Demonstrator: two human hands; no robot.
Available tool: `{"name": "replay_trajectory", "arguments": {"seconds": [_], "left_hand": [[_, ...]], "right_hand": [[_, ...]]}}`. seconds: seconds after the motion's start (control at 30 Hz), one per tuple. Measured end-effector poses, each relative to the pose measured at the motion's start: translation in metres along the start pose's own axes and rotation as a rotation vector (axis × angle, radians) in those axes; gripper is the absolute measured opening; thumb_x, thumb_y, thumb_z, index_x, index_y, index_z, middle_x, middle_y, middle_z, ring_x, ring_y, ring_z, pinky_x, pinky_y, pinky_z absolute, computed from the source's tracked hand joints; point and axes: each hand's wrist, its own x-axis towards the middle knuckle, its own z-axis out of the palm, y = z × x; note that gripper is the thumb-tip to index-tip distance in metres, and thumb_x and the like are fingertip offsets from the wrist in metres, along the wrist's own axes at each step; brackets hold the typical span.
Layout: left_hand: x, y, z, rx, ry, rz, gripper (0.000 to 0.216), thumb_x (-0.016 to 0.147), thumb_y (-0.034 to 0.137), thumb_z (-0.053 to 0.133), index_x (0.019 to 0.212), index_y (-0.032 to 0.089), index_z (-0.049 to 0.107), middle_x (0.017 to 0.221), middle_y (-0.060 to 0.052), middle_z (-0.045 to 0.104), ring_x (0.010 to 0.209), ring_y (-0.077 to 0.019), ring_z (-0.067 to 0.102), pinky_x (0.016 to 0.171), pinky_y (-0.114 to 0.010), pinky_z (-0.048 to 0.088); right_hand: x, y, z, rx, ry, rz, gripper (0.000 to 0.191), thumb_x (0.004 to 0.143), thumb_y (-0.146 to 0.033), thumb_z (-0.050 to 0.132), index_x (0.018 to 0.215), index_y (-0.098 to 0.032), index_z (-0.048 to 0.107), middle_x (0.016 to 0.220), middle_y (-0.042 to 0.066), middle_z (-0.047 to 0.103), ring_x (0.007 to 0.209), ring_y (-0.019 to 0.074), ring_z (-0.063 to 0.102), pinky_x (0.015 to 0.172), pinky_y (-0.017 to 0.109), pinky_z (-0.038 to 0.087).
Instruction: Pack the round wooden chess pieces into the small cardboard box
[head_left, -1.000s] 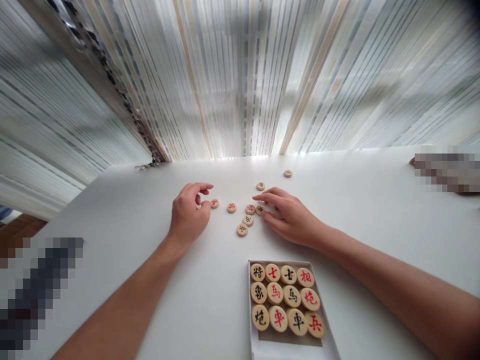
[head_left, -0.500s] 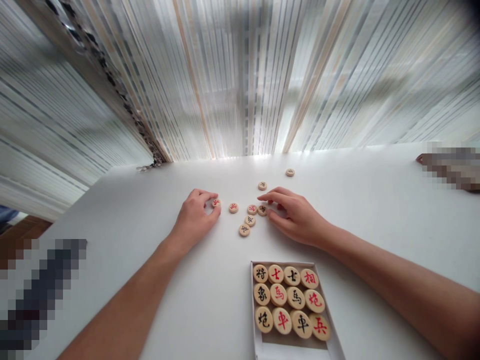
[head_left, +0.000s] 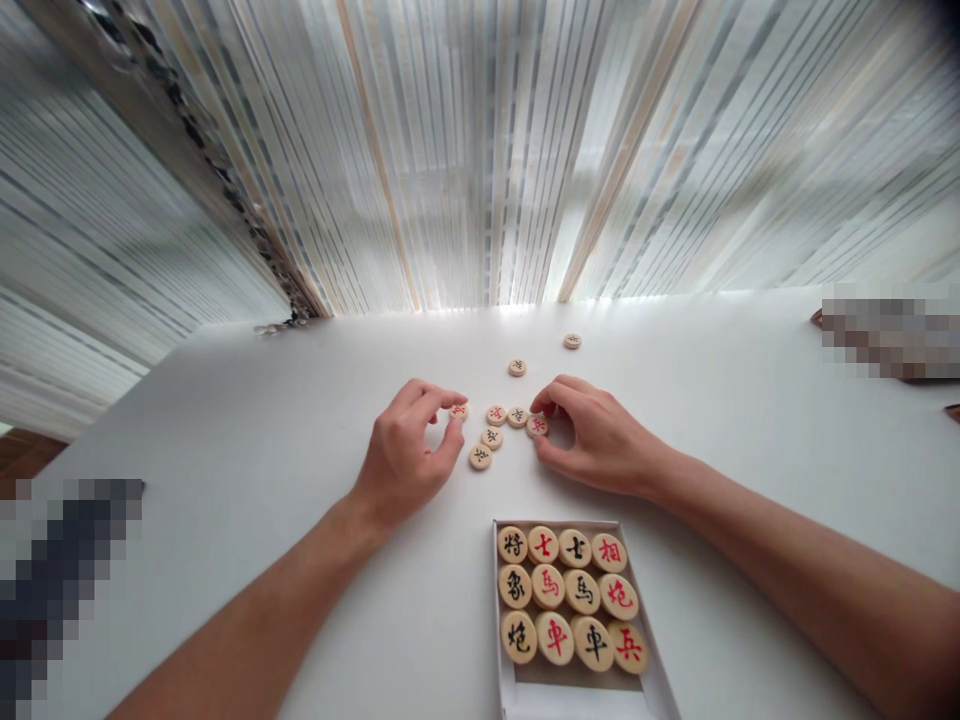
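My left hand (head_left: 412, 445) closes thumb and fingers around a round wooden xiangqi piece (head_left: 459, 411) with a red character. To the right, my right hand (head_left: 596, 435) pinches another red-marked piece (head_left: 537, 426) at the table surface. Between the hands, a red-marked piece (head_left: 496, 415) lies beside a black-marked piece (head_left: 517, 417). Two more black-marked pieces, one nearer the hands' line (head_left: 492, 438) and one lower left (head_left: 480, 457), trail down from these. Whether my left fingers cover a second piece is hidden.
An open white box (head_left: 501, 650) in front holds several larger-looking pieces in rows. Farther back lie two loose pieces, one black-marked (head_left: 517, 368) and one beyond it (head_left: 572, 341). A string curtain (head_left: 450, 200) hangs behind the white table (head_left: 300, 400). Blurred-out items lie at both sides.
My left hand has moved right to the nearer red piece; the outer red piece it held no longer shows separately. A red piece now shows in my right fingers, which have drawn slightly right.
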Motion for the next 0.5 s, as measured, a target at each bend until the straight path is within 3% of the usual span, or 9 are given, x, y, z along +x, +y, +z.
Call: {"name": "replay_trajectory", "arguments": {"seconds": [0.23, 0.37, 0.5], "left_hand": [[-0.007, 0.015, 0.006, -0.213, -0.095, 0.065, 0.018, 0.097, 0.018, 0.061, 0.102, 0.017, 0.079, 0.082, -0.004, 0.075, 0.068, -0.0162, 0.065, 0.064, -0.029, 0.053], [-0.007, 0.017, 0.009, -0.472, -0.12, -0.118, 0.017, 0.097, 0.029, 0.071, 0.1, 0.016, 0.082, 0.083, -0.005, 0.081, 0.07, -0.0162, 0.071, 0.061, -0.026, 0.053], [-0.005, 0.023, 0.011, -0.665, -0.12, -0.254, 0.019, 0.092, 0.034, 0.077, 0.093, 0.017, 0.085, 0.069, -0.002, 0.076, 0.053, -0.0122, 0.061, 0.048, -0.023, 0.047]], "right_hand": [[-0.001, -0.005, 0.001, 0.103, 0.05, -0.057, 0.01, 0.083, -0.019, 0.071, 0.089, -0.021, 0.064, 0.077, 0.001, 0.068, 0.065, 0.0157, 0.058, 0.061, 0.03, 0.048], [-0.005, -0.022, 0.002, 0.286, 0.131, -0.067, 0.014, 0.082, -0.019, 0.074, 0.092, -0.02, 0.064, 0.077, -0.001, 0.069, 0.063, 0.0125, 0.058, 0.06, 0.027, 0.05], [-0.004, -0.038, 0.001, 0.423, 0.155, -0.11, 0.014, 0.085, -0.021, 0.076, 0.09, -0.021, 0.063, 0.077, -0.001, 0.069, 0.063, 0.0116, 0.059, 0.058, 0.026, 0.052]]}}
